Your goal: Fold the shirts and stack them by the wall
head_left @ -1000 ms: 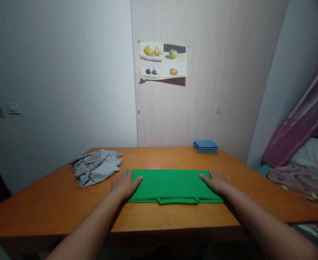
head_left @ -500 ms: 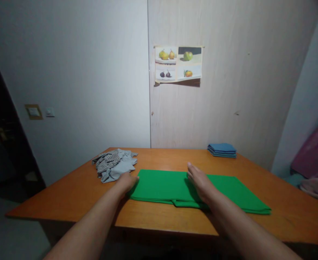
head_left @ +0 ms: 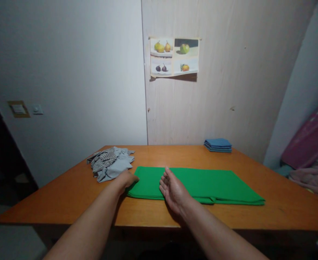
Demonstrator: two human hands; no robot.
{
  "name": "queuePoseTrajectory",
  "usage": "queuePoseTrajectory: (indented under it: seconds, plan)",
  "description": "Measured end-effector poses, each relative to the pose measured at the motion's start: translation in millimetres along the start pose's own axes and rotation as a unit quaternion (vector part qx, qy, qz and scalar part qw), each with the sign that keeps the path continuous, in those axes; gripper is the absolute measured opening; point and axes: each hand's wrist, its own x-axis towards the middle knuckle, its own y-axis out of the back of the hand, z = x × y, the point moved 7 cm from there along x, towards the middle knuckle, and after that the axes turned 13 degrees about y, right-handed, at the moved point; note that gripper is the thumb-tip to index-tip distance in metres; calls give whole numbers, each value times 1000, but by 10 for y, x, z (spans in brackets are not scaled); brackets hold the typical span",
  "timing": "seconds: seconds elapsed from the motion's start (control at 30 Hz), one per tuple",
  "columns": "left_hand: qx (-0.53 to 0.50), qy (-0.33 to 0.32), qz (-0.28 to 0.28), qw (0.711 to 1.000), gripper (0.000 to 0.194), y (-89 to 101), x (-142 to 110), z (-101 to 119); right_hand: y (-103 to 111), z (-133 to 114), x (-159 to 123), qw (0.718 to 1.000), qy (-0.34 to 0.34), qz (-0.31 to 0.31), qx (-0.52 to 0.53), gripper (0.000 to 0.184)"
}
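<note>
A folded green cloth [head_left: 202, 182] lies flat and lengthwise across the table, its layered front edge towards me, with a small fold sticking out right of the middle. At its left end, my left hand [head_left: 127, 180] is closed on the edge, thumb on top and the other fingers mostly hidden. My right hand [head_left: 172, 189] rests over the front part of the cloth, left of the middle, turned on its side with the fingers loosely bent and slightly apart. Nothing shows in it.
A crumpled heap of grey and striped cloth [head_left: 111, 162] lies at the back left of the wooden table [head_left: 67, 202]. Folded blue cloths [head_left: 218, 145] are stacked at the back right. Pink fabric [head_left: 308, 141] is beyond the right edge. A fruit picture [head_left: 174, 57] hangs on the wall.
My right hand has moved left along the cloth and turned, its fingers more bent. The small front fold now shows farther right. My left hand stays at the left end.
</note>
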Motion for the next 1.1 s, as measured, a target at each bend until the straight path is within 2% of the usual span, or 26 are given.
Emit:
queuePoseTrajectory:
  seconds: [0.17,0.3,0.43,0.57,0.73,0.83,1.0,1.1]
  plan:
    - [-142,62,-65,986,19,-40,32,-112,-2,130,-21,998,8,34,61,70]
    - [-273,78,-142,948,20,-155,-25,-126,6,139,-21,996,-3,41,79,68]
    - [-381,51,-223,896,17,-229,-115,20,-14,125,-35,995,-4,30,94,78]
    - [-445,-9,-275,852,22,-160,-209,282,-38,122,-55,995,-6,19,101,79]
    - [-477,-72,-306,821,28,-26,-366,612,-43,75,-31,994,-27,4,109,85]
    - [-486,-83,-312,812,25,6,-429,697,-42,-26,67,993,-27,13,116,89]
    - [-512,-72,-301,801,22,-9,-405,600,-157,-292,357,987,52,70,132,82]
    - [-527,-63,-299,793,22,-45,-365,503,-277,-325,560,980,103,95,141,71]
